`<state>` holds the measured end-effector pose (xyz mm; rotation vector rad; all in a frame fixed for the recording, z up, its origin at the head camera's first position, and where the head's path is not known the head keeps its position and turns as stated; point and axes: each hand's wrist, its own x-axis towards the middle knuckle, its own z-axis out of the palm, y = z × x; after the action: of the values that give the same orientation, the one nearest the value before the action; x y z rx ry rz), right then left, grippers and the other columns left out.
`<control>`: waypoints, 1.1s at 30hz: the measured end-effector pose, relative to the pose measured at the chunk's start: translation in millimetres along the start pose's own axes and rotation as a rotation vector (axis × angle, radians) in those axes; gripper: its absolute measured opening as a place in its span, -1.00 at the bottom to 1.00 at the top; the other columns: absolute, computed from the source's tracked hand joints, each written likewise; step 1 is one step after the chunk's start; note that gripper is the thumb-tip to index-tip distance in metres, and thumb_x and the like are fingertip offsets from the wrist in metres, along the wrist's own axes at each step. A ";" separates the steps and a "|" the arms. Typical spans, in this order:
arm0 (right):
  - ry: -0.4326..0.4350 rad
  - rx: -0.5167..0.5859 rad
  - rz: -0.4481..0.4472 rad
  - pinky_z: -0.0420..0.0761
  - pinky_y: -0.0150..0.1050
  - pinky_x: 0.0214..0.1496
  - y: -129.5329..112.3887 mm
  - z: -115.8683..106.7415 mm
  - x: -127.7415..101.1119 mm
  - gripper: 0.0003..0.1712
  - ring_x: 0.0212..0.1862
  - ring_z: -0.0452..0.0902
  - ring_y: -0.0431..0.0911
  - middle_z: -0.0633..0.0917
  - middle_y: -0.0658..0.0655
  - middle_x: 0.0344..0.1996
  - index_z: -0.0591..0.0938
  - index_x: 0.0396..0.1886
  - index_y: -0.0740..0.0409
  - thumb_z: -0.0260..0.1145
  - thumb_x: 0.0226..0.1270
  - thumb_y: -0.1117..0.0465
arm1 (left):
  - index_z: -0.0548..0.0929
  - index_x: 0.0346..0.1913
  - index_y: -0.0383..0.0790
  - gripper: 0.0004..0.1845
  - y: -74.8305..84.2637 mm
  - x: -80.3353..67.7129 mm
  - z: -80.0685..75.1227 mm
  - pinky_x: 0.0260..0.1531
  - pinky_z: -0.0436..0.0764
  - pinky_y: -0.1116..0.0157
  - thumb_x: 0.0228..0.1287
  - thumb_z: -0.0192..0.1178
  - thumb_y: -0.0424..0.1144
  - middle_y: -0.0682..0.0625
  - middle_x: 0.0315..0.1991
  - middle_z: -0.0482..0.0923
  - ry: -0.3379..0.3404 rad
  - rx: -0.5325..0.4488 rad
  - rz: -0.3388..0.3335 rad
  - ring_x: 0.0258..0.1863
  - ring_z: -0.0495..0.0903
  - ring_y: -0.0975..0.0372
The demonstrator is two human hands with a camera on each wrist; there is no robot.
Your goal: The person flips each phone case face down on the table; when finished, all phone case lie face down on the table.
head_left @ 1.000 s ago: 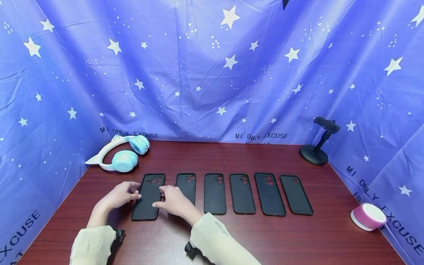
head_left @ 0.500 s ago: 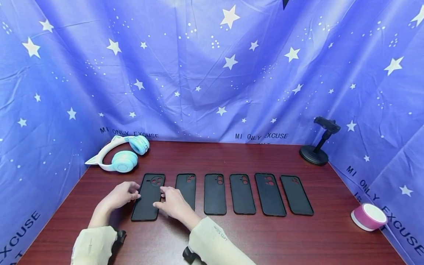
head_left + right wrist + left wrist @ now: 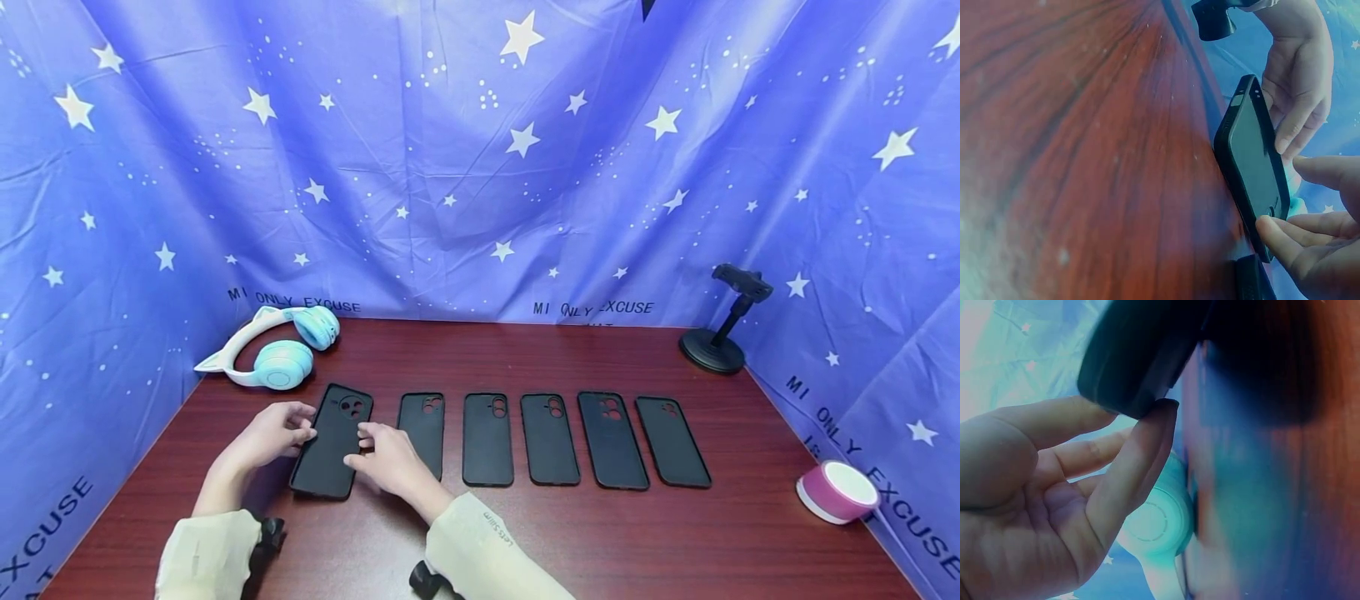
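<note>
A black phone case [image 3: 332, 446] with a round camera cutout leans tilted at the left end of a row, one side raised off the table. My left hand [image 3: 273, 432] pinches its left edge between thumb and fingers, as the left wrist view shows close up. At the opposite long edge, my right hand [image 3: 393, 457] touches the case with a fingertip; its thumb stands apart, above the case. In the right wrist view the hollow inside of the case [image 3: 1254, 162] faces the camera. The second case [image 3: 427, 429] is partly hidden behind my right hand.
Several more black phone cases [image 3: 551, 442] lie in a row to the right. Cat-ear headphones [image 3: 283, 365] sit at the back left, a black phone stand [image 3: 712, 350] at the back right, and a pink and white roll [image 3: 837, 492] at the right edge.
The leftmost case lay flat before; its left side is now lifted and it has turned slightly. My left hand has risen a little with it, while my right hand has barely moved.
</note>
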<state>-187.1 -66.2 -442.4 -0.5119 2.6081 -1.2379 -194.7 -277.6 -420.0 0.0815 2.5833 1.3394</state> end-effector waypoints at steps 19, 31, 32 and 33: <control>-0.099 0.463 0.088 0.67 -0.27 0.00 -0.9 8.7 2.2 -0.46 0.05 0.68 -0.06 0.68 0.13 0.11 0.51 0.25 0.25 0.29 0.35 0.11 | 0.32 0.18 -0.73 -0.57 20.9 -13.1 -4.3 -0.24 0.72 0.06 0.37 0.03 -0.47 -0.39 -0.10 0.53 -0.028 -0.002 0.058 -0.11 0.64 0.01; -0.098 0.603 0.126 0.70 -0.16 -0.02 -5.4 7.9 -0.4 -0.43 0.05 0.67 0.04 0.60 0.23 0.18 0.46 0.28 0.32 0.27 0.37 0.12 | 0.32 0.20 -0.69 -0.61 23.1 -12.4 -4.0 -0.27 0.73 0.14 0.40 -0.06 -0.50 -0.37 -0.10 0.55 -0.067 -0.073 0.098 -0.13 0.67 0.02; -0.099 0.622 0.128 0.70 -0.15 -0.02 -5.7 7.9 -0.9 -0.42 0.07 0.66 0.05 0.59 0.25 0.18 0.45 0.29 0.34 0.26 0.37 0.12 | 0.33 0.21 -0.69 -0.61 23.0 -11.9 -3.5 -0.27 0.74 0.15 0.39 -0.06 -0.50 -0.34 -0.12 0.55 -0.065 -0.076 0.099 -0.13 0.66 0.04; -0.099 0.635 0.125 0.70 -0.14 -0.02 -6.2 7.8 -1.2 -0.42 0.08 0.65 0.06 0.58 0.26 0.19 0.44 0.29 0.35 0.26 0.38 0.13 | 0.33 0.21 -0.67 -0.61 23.0 -11.3 -2.9 -0.28 0.74 0.16 0.38 -0.05 -0.51 -0.31 -0.14 0.55 -0.060 -0.077 0.099 -0.13 0.66 0.06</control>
<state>-182.0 -74.9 -442.4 -0.2703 1.9679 -1.8189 -185.6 -268.3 -397.7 0.2355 2.5051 1.4456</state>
